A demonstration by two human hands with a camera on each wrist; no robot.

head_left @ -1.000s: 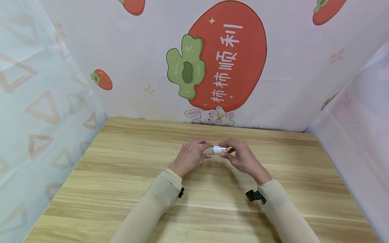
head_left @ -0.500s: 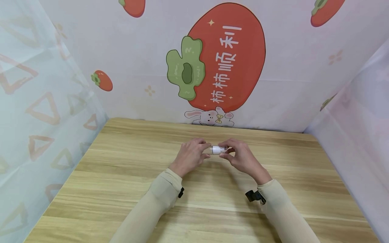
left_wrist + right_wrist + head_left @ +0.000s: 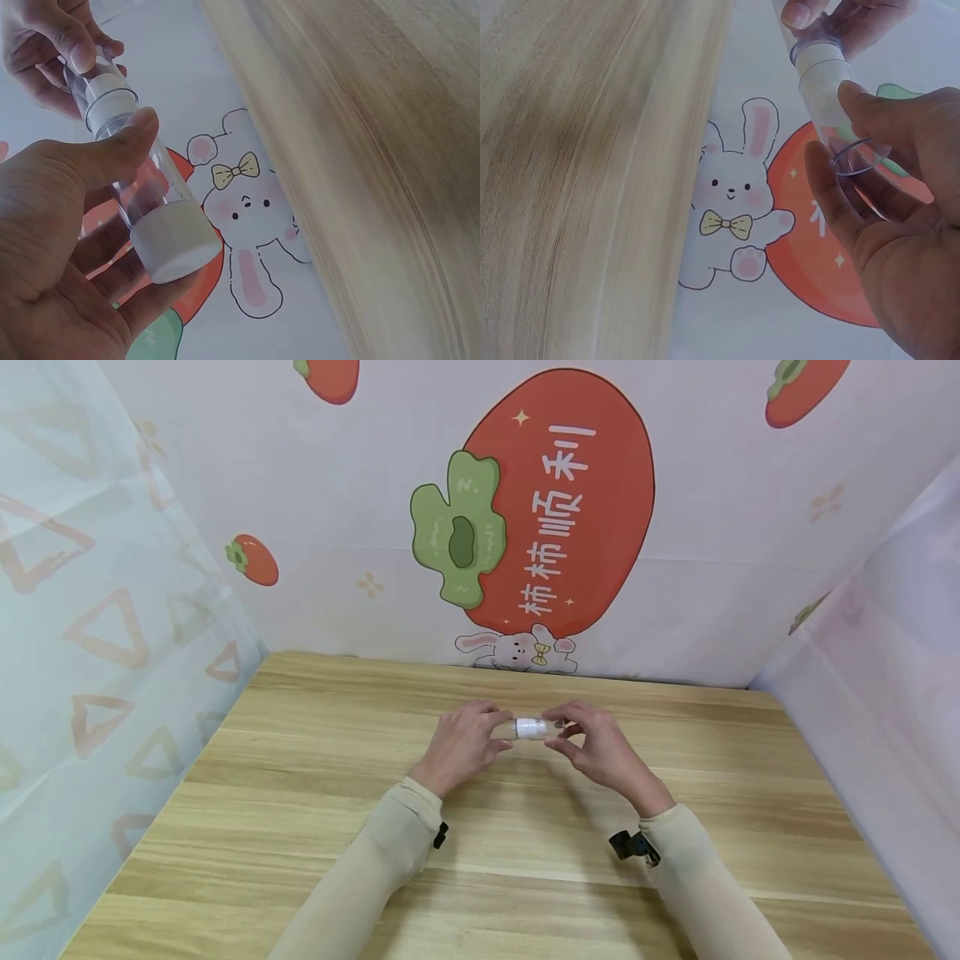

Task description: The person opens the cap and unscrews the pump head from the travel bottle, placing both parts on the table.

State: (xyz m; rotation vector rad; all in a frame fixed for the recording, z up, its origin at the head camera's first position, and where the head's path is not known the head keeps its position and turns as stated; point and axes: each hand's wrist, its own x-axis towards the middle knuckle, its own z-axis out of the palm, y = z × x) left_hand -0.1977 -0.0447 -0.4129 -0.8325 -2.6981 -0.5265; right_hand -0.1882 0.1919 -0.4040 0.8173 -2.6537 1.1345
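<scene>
A small clear bottle with a white base lies level between my hands in the head view, just above the table or on it; I cannot tell which. My left hand grips its clear body, thumb on the near side in the left wrist view. The right hand pinches the clear cap at the other end. Inside the cap's rim shows a white collar, partly covered by the cap. The nozzle or top under the cap is hard to make out.
A wood-grain table spreads under both forearms. Behind it stands a white backdrop with a big red persimmon and a rabbit print. Printed cloth walls close off both sides. A black wrist mount sits on the right sleeve.
My left hand has shifted slightly left, away from the right hand. The bottle and cap now span a longer stretch, with more white showing. The right hand has hardly moved.
</scene>
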